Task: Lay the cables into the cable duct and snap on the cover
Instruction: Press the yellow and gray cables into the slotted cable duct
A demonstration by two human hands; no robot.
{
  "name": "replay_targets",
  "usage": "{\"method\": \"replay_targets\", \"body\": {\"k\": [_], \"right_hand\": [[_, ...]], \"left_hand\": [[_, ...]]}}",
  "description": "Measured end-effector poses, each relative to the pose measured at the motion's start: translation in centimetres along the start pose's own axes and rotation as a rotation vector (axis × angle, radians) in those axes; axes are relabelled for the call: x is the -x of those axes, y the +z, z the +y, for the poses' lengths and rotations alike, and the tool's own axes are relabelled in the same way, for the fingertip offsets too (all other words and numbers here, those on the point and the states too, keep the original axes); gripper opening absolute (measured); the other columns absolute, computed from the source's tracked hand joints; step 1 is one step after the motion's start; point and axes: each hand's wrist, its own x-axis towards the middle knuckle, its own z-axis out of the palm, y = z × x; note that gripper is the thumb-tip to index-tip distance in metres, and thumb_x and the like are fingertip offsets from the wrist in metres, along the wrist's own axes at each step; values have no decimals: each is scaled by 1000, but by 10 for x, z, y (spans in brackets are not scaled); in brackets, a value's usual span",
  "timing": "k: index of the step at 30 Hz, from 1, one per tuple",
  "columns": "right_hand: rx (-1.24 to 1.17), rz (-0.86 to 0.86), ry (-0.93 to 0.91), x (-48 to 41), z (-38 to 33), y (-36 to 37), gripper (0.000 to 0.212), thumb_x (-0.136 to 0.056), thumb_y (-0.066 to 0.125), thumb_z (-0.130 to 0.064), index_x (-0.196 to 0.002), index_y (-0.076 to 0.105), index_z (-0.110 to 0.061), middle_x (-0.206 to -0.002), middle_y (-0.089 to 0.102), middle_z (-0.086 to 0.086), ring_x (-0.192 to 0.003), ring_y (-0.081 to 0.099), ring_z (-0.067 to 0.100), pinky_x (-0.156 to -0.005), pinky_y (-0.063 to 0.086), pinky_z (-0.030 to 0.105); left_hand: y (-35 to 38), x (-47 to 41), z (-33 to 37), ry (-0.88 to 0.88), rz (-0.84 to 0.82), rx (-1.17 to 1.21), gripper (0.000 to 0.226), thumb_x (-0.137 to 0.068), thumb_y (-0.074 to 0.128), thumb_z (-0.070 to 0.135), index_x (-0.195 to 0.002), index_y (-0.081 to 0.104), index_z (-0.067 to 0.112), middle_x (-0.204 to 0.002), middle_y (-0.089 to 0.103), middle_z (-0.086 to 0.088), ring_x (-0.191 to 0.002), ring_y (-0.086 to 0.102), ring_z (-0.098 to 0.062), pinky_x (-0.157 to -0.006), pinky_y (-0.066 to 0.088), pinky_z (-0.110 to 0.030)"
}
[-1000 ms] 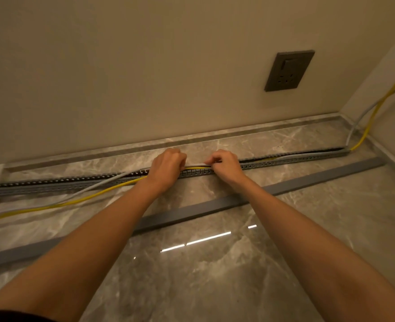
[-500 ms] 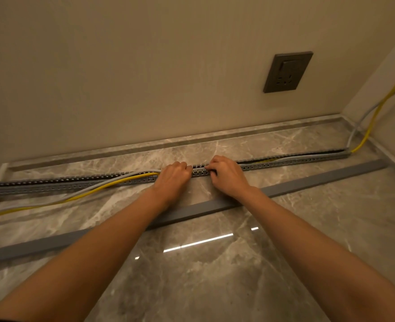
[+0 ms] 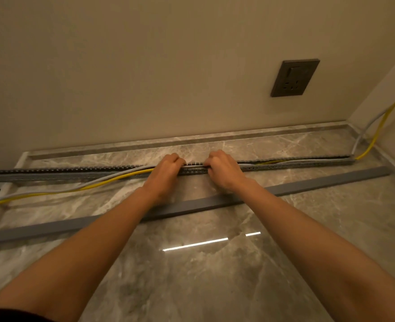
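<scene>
Pressing down on slotted cable duct (image 3: 296,161) mid-length: left hand (image 3: 166,173) and right hand (image 3: 224,170) close together, fingers curled over yellow cable (image 3: 112,180) and grey cable (image 3: 98,181). Right of hands, cables seated; left, trailing loose across marble floor (image 3: 203,275). Grey cover (image 3: 319,182) lying nearer, under forearms.

fingers (image 3: 179,161) curled, cables perhaps beneath

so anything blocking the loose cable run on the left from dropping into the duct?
Nothing visible. The yellow cable and grey cable lie on bare floor beside the open duct; the cover lies apart.
</scene>
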Motion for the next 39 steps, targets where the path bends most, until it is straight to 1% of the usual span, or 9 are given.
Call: {"method": "replay_targets", "body": {"k": [4, 9, 16, 18, 21, 24, 29, 35, 39], "right_hand": [[-136, 2, 17, -11, -22, 2, 25, -90, 49, -9, -110, 63, -4, -113, 59, 15, -111, 47, 29, -92, 41, 39], [-271, -4, 48, -28, -59, 14, 26, -89, 54, -12, -112, 62, -5, -115, 58, 15, -110, 49, 29, -94, 42, 40], [-368, -23, 133, -46, -91, 27, 22, -89, 54, -11, -107, 65, -7, -112, 60, 17, -106, 52, 31, -89, 43, 38], [-383, -2, 166, -47, -91, 29, 20, -88, 55, -9, -104, 67, -8, -109, 61, 16, -103, 54, 30, -86, 43, 37], [-421, 36, 218, -48, -94, 31, 16, -86, 58, -8, -97, 70, -8, -104, 64, 14, -98, 57, 28, -78, 41, 31], [-451, 55, 266, -49, -96, 31, 15, -85, 60, -8, -94, 71, -6, -102, 67, 14, -95, 59, 26, -80, 42, 31], [-451, 66, 307, -51, -99, 31, 15, -85, 59, -7, -94, 71, -3, -101, 68, 15, -96, 59, 27, -83, 43, 32], [-418, 62, 255, -50, -98, 33, 19, -87, 54, -5, -96, 71, -2, -104, 63, 19, -99, 55, 31, -83, 43, 34], [-382, 21, 174, -44, -94, 35, 19, -83, 61, -13, -97, 70, -4, -103, 60, 16, -100, 50, 28, -80, 38, 30]], "left_hand": [[-15, 5, -25, -137, -3, -64, 28, -87, 56, 5, -113, 58, -2, -117, 58, -22, -109, 50, -36, -91, 43, -44], [-32, 16, -57, -265, -83, -128, 29, -85, 62, 21, -108, 60, 3, -114, 58, -18, -108, 48, -32, -88, 39, -39], [-39, 22, -78, -398, -184, -21, 26, -80, 69, 27, -95, 64, 7, -102, 65, -15, -94, 57, -30, -81, 44, -39], [-43, 19, -85, -422, -223, 88, 27, -78, 71, 29, -94, 68, 7, -99, 67, -14, -87, 57, -26, -74, 45, -36], [-52, 15, -95, -410, -295, 200, 24, -78, 72, 23, -95, 71, 6, -97, 70, -14, -79, 54, -18, -70, 44, -31], [-54, 10, -98, -389, -301, 187, 21, -76, 73, 16, -93, 71, 4, -97, 71, -16, -78, 53, -18, -70, 43, -30], [-53, 5, -104, -331, -264, 185, 18, -77, 72, 14, -92, 70, 4, -96, 69, -16, -83, 59, -24, -77, 50, -38], [-45, 8, -104, -264, -120, 90, 12, -82, 66, 15, -89, 71, 6, -98, 68, -16, -90, 60, -31, -77, 49, -40], [-41, 13, -102, -185, -111, 17, 15, -83, 63, 9, -92, 71, 0, -100, 64, -18, -91, 58, -33, -70, 43, -35]]}}
